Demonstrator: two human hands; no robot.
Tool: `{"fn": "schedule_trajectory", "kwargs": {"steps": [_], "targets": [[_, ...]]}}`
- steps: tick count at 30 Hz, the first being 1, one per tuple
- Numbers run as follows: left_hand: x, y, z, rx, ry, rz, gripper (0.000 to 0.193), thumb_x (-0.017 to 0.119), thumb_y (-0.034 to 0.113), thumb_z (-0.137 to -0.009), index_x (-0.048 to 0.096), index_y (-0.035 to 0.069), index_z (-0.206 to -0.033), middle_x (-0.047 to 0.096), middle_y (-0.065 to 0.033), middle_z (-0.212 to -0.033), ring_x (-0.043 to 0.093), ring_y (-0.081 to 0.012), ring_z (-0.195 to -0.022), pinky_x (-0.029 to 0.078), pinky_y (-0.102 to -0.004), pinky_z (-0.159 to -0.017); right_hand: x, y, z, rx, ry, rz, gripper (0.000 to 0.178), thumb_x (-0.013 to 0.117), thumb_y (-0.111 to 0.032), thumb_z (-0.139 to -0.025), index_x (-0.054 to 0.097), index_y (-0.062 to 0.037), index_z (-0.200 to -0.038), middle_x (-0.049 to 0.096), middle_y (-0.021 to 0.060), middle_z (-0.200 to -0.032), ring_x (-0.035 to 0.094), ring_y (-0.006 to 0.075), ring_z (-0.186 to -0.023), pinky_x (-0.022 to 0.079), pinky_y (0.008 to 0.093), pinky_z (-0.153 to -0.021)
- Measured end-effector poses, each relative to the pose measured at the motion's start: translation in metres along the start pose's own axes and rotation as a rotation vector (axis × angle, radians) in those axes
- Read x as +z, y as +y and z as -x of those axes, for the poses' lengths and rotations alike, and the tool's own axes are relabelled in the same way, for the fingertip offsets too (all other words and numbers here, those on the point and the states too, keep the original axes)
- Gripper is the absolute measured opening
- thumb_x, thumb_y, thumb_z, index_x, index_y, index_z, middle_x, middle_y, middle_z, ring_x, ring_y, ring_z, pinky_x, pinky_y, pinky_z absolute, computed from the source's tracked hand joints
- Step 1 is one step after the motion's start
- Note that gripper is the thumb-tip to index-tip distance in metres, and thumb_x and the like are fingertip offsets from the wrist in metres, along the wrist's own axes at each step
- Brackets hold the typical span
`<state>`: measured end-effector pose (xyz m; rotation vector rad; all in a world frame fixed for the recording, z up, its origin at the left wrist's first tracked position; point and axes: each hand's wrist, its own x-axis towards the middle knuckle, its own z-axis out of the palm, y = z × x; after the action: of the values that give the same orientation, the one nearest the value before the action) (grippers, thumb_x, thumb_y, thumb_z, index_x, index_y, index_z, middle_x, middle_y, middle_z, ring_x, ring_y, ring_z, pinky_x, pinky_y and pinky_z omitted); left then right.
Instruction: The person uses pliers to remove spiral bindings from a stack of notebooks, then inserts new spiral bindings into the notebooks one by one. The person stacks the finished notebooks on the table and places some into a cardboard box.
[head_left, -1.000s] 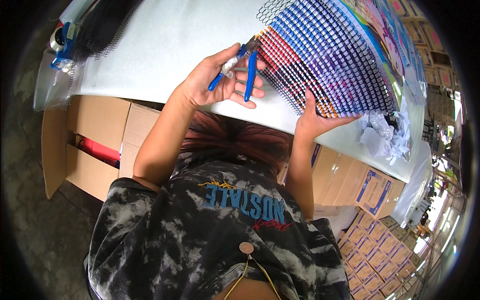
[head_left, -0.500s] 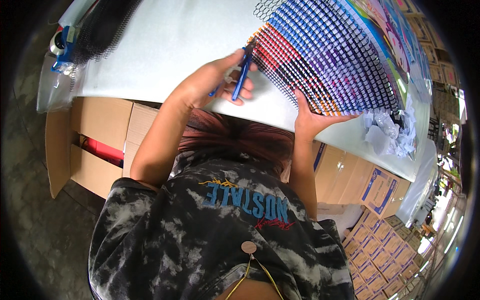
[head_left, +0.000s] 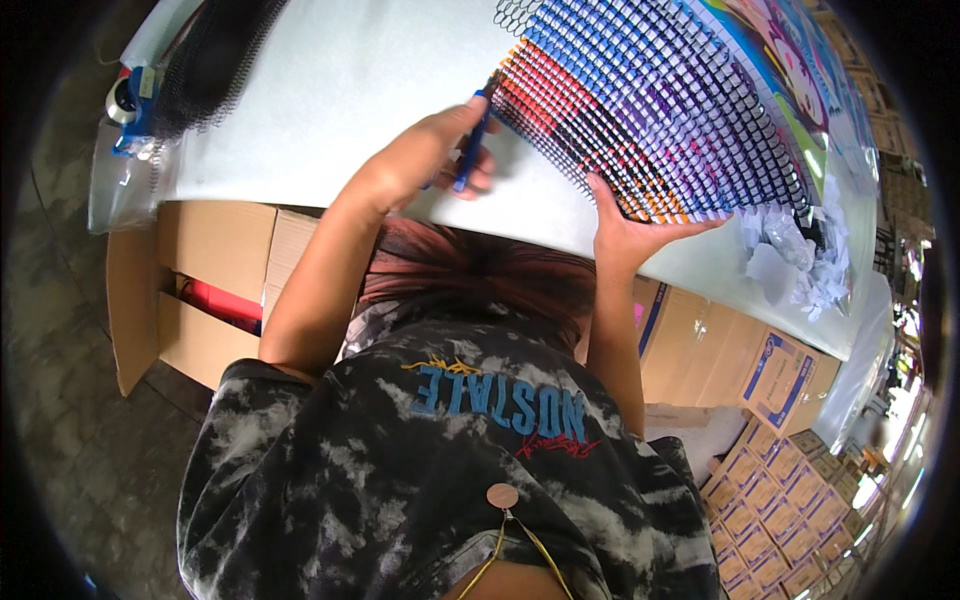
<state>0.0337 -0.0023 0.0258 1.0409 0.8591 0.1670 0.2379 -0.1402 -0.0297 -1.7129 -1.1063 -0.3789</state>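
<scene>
Pliers (head_left: 474, 148), one, in left hand (head_left: 420, 158)

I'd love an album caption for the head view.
Left hand holds blue-handled pliers at a colourful coiled stack; right hand rests along its near edge.

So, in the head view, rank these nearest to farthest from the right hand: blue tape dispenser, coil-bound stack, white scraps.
1. Coil-bound stack: touching the right hand.
2. White scraps: off to its right.
3. Blue tape dispenser: far left.
</scene>
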Motion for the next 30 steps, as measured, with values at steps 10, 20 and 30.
{"fn": "schedule_trajectory", "kwargs": {"steps": [10,20,30], "targets": [[0.003,-0.006,-0.003,0.099,0.310,-0.697,0.054,0.032,0.049,-0.095,0.053,0.001,-0.109,0.059,-0.0118,-0.079,0.063,-0.0197,-0.072,0.050,-0.0315,-0.061,-0.001,-0.002,0.000,-0.015,-0.045,-0.022,0.143,0.091,-0.026,-0.048,-0.017,0.0035,-0.137,-0.007,0.0319,-0.142,-0.002,0.0423,-0.134,-0.002,0.0545,-0.108],[-0.016,-0.010,0.001,-0.067,-0.106,0.200,0.056,0.027,0.048,-0.096,0.051,-0.001,-0.110,0.054,-0.0086,-0.074,0.056,-0.0188,-0.065,0.048,-0.0318,-0.055,-0.001,-0.006,0.004,0.011,-0.107,-0.146,0.139,0.089,-0.013,-0.052,-0.020,0.0034,-0.136,-0.005,0.0289,-0.143,0.004,0.0380,-0.135,0.000,0.0488,-0.110],[-0.025,-0.022,-0.009,-0.083,-0.447,0.639,0.059,0.025,0.049,-0.095,0.048,-0.001,-0.115,0.059,-0.0208,-0.101,0.060,-0.0333,-0.098,0.053,-0.0470,-0.079,-0.001,-0.006,0.003,0.014,-0.121,-0.023,0.142,0.089,-0.011,-0.050,-0.025,0.0028,-0.134,-0.008,0.0306,-0.142,0.004,0.0390,-0.135,0.000,0.0479,-0.111]]}}
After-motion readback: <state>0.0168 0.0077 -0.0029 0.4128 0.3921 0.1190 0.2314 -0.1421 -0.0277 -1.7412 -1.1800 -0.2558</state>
